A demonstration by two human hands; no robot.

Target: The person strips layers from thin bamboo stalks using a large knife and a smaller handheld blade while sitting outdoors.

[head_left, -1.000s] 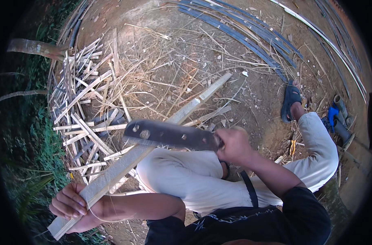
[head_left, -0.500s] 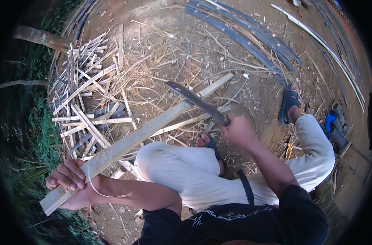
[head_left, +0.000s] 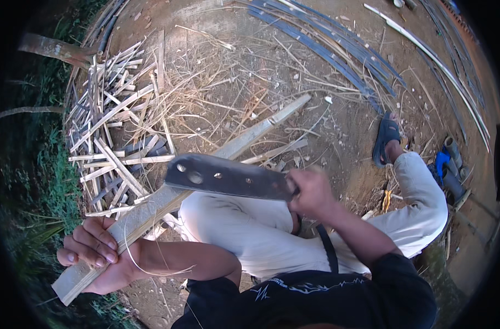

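Note:
My left hand (head_left: 96,252) is closed around the near end of a long split bamboo strip (head_left: 149,211), which slants up and away to the right past my knee. In my right hand (head_left: 312,192) is the handle of a machete (head_left: 233,178), a broad dark blade with several holes in it. The blade lies across the strip, its tip end over the strip's middle and its flat face turned up. From the strip near my left hand a thin curled fibre (head_left: 130,252) hangs loose. The part of the strip under the blade is hidden.
A heap of cut bamboo pieces (head_left: 115,118) lies at the left, with thin shavings (head_left: 206,82) scattered beyond. Long dark strips (head_left: 326,49) and a pale pole (head_left: 425,52) rest on the ground at the far right. Bamboo tubes (head_left: 454,178) are beside my right leg.
The machete has come nearer along the strip toward my left hand, and its blade has turned from edge-on to flat. My left hand still grips the strip, nearly in place.

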